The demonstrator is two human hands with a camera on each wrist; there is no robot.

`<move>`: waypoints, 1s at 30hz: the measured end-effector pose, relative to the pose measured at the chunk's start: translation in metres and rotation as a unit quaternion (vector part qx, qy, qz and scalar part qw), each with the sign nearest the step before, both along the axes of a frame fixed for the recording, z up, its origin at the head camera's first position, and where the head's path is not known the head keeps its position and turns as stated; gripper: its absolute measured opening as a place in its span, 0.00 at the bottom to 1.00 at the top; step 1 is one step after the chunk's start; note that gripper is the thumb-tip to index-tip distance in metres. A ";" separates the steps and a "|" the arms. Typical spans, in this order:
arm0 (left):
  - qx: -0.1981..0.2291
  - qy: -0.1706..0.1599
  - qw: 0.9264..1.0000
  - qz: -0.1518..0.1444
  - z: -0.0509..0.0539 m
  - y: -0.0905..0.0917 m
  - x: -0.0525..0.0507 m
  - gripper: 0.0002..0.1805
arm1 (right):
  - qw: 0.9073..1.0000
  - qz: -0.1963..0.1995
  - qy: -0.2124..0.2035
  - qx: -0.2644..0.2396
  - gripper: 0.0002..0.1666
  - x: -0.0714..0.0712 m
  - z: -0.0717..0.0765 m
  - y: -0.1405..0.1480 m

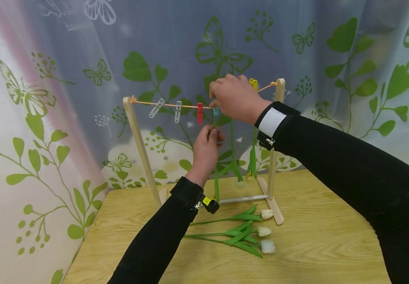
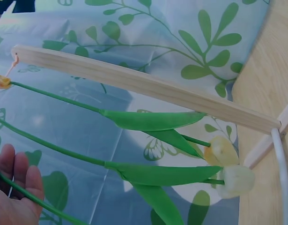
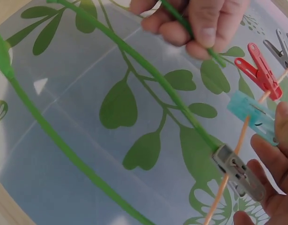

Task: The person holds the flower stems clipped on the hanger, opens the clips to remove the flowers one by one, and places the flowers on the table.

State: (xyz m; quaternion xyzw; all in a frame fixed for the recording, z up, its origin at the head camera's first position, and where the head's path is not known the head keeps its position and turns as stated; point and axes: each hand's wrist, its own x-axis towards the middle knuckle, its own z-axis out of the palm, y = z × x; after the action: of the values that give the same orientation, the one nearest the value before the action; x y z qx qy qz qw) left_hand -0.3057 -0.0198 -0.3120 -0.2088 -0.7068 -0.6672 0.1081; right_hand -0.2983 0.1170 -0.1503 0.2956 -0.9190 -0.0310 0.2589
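Note:
My left hand (image 1: 206,152) pinches the green stem (image 3: 179,18) of an artificial tulip between thumb and fingers, below the orange string. The stem's tip points toward a blue clothespin (image 3: 251,115) on the string but stays apart from it. My right hand (image 1: 238,96) pinches the end of that blue clothespin from above. Beside it, a grey clothespin (image 3: 237,171) clips a second stem, whose white tulip head (image 2: 237,181) hangs down. Another tulip, with a yellowish head (image 2: 222,151), hangs from a yellow clothespin (image 1: 253,83) near the right post. The held tulip's head is hidden in the head view.
The string runs between two wooden posts (image 1: 141,148) on a wooden table (image 1: 314,236). A red clothespin (image 1: 199,113) and two pale grey clothespins (image 1: 177,112) hang to the left. Several white tulips (image 1: 267,246) lie in front of the rack's white bottom bar (image 1: 243,199). A patterned curtain (image 1: 176,35) hangs behind.

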 end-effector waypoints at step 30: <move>0.052 0.001 0.998 -0.018 0.003 -0.012 0.021 0.13 | 0.971 0.112 0.206 -0.040 0.28 0.018 -0.035 0.020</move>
State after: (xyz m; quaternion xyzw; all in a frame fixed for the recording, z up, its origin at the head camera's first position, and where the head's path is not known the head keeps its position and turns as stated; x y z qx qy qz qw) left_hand -0.2848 -0.0313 -0.3086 -0.2163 -0.6673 -0.7046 0.1070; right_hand -0.2806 0.1365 -0.1858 0.3730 -0.8075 -0.0259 0.4563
